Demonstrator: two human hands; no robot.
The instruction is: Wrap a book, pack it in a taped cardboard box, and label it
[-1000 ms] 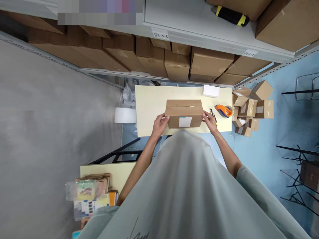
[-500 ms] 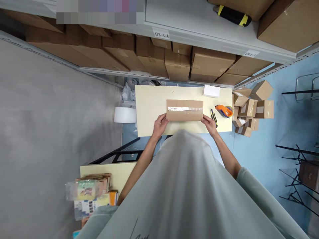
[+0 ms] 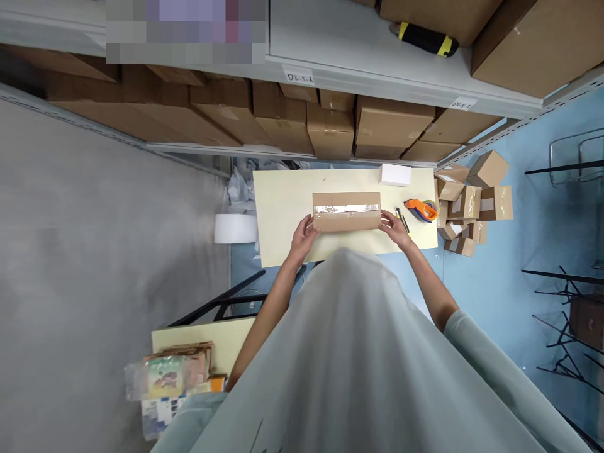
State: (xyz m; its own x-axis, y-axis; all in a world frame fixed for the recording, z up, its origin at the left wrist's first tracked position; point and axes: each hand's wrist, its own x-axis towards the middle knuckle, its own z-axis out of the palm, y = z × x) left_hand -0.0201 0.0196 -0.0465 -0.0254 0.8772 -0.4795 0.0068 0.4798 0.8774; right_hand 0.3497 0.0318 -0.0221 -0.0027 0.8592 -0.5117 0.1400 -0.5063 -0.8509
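A long brown cardboard box [image 3: 346,221] lies on the pale yellow table [image 3: 283,189], with a shiny strip of clear tape along its top. My left hand [image 3: 304,238] grips the box's left end near the front corner. At the right end, my right hand [image 3: 394,229] holds the other front corner between thumb and fingers. Just beyond my right hand lie a box cutter [image 3: 402,220] and an orange tape dispenser [image 3: 421,210]. A small white box [image 3: 395,175] stands at the table's back edge.
Shelves [image 3: 368,69] packed with cardboard boxes [image 3: 283,119] rise behind the table. Several small boxes [image 3: 472,201] are piled off its right end. A white cylinder [image 3: 236,228] is at the left. Packaged items [image 3: 167,377] lie on a lower-left surface.
The camera view has shifted slightly. Both hands keep hold of the box ends, and the box looks hardly moved on the table.
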